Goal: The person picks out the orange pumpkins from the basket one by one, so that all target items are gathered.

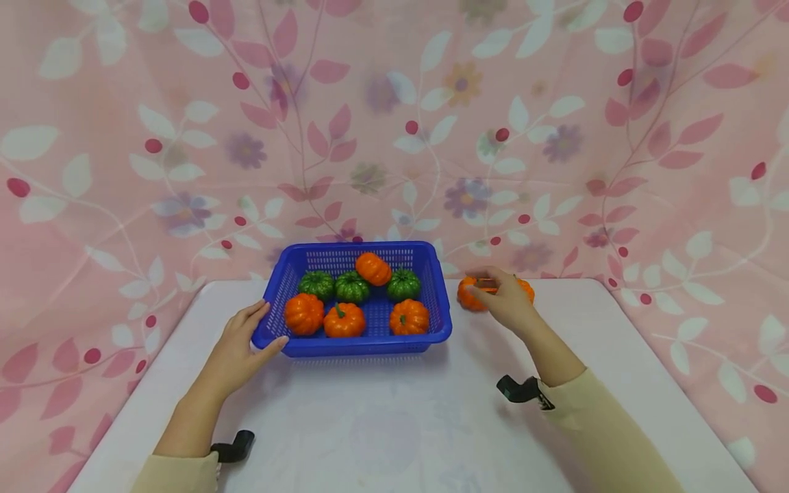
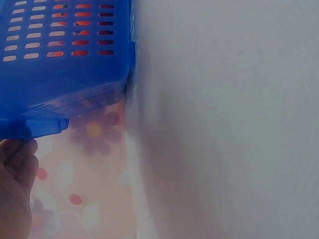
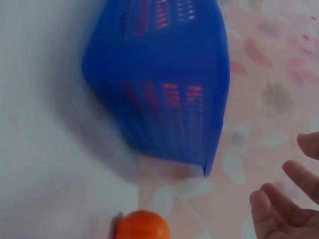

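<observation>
In the head view, the left loose pumpkin [image 1: 467, 301] and the right loose pumpkin [image 1: 528, 290], both orange, lie right of centre at the far edge of the white table [image 1: 394, 424]. The right hand [image 1: 507, 301] crosses the sight line between them, so whether they touch each other cannot be determined. Both appear roughly round; no long axis is assigned to either, but the pair lines up left to right. The right hand is the nearer one by a wide margin. In the right wrist view its fingers are spread and lightly bent at the lower right, grasping nothing visible; one orange pumpkin, which of the two cannot be told, sits at the bottom edge, left of the fingertips and apart from them. The governing relation is judged to be sideways: the pair lies just beyond the right wall of the blue basket [image 1: 357, 348], a short gap of table between. The basket stands at the centre of the frame, its long axis running left to right, and contains three green pumpkins [image 1: 352, 288] and four orange ones [image 1: 344, 321]. The left hand [image 1: 237, 346] grips the basket's near left corner, thumb over the front rim and fingers along the left rim, well apart from the loose pair. Whether the basket's base is fully seated on the table cannot be confirmed.
</observation>
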Tool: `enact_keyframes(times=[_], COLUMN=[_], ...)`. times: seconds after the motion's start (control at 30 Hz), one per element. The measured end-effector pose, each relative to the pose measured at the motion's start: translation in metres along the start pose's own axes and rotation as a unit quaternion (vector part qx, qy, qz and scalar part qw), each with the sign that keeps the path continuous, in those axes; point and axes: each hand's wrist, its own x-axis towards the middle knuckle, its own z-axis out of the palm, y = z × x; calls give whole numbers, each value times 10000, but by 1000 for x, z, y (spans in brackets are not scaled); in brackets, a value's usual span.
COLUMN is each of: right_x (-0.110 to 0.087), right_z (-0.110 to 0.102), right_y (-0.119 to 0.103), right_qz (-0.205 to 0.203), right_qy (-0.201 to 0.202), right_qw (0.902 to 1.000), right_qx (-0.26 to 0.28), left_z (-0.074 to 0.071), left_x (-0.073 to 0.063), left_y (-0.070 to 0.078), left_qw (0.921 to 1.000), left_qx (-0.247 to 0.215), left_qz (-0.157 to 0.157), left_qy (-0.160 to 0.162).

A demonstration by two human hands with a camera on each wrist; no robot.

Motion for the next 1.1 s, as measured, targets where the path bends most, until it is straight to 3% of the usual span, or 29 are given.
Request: enact_keyframes(times=[0.33, 0.53, 0.67, 0.8, 0.97, 1.1], right_x=[18, 33, 39, 47, 60, 73], right_z=[28, 42, 46, 47, 52, 61], right_y=[-16, -21, -28, -39, -49, -52], right_qz=[-817, -907, -873, -813, -419, -411], right_qy=[-862, -1533, -1906, -2390, -3025, -3497], right_qw=[9929, 9839, 9768, 9644, 9473, 9282], right_qx=[-88, -130, -445, -792, -965, -1201], left_z=[-4, -4, -4, -6, -6, -6], left_x=[-1, -2, -1, -1, -1, -1], left_y=[2, 3, 4, 5, 6, 6], left_qw=[10000, 9999, 9999, 9999, 9999, 9999], left_qx=[-17, -8, -2, -14, 0, -27], left_qz=[-63, -97, -55, -84, -84, -70], left_qy=[-75, -114, -119, -130, -151, -113])
